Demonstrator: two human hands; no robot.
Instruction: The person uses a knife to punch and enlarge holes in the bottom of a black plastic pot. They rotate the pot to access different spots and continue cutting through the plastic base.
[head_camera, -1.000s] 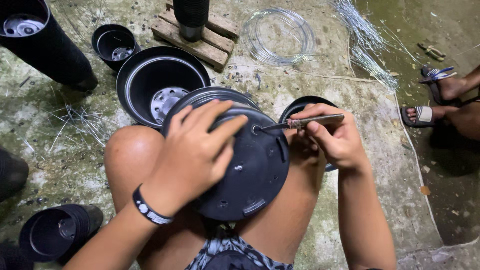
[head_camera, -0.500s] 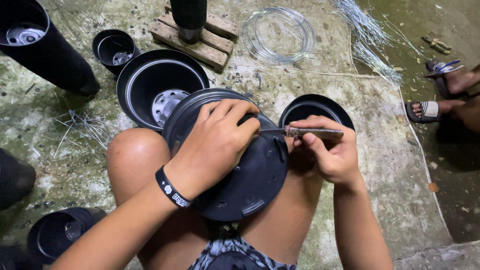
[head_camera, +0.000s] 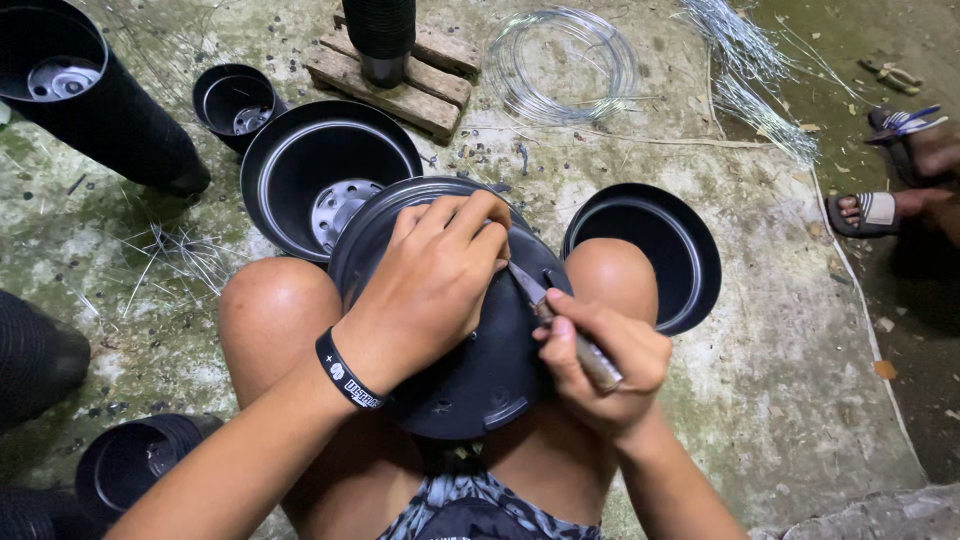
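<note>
A black plastic pot (head_camera: 470, 370) lies tilted on my lap between my knees, its base turned toward me. My left hand (head_camera: 435, 285), with a black wristband, presses down on the pot's side and grips it. My right hand (head_camera: 605, 365) is closed around a small knife (head_camera: 560, 320). The blade tip touches the pot just below my left fingers.
Open black pots stand ahead of my knees (head_camera: 325, 175) and to the right (head_camera: 650, 250). A smaller pot (head_camera: 235, 100), stacked pots (head_camera: 95, 95), a wooden block (head_camera: 400, 75), a wire coil (head_camera: 565, 65) and cut wire bundles (head_camera: 745, 60) lie on the concrete. Another person's sandalled feet (head_camera: 880, 210) are at the right.
My right hand swung the knife from level to pointing up-left into the pot and dropped lower. My left hand shifted slightly along the pot's side. The view moved a little.
</note>
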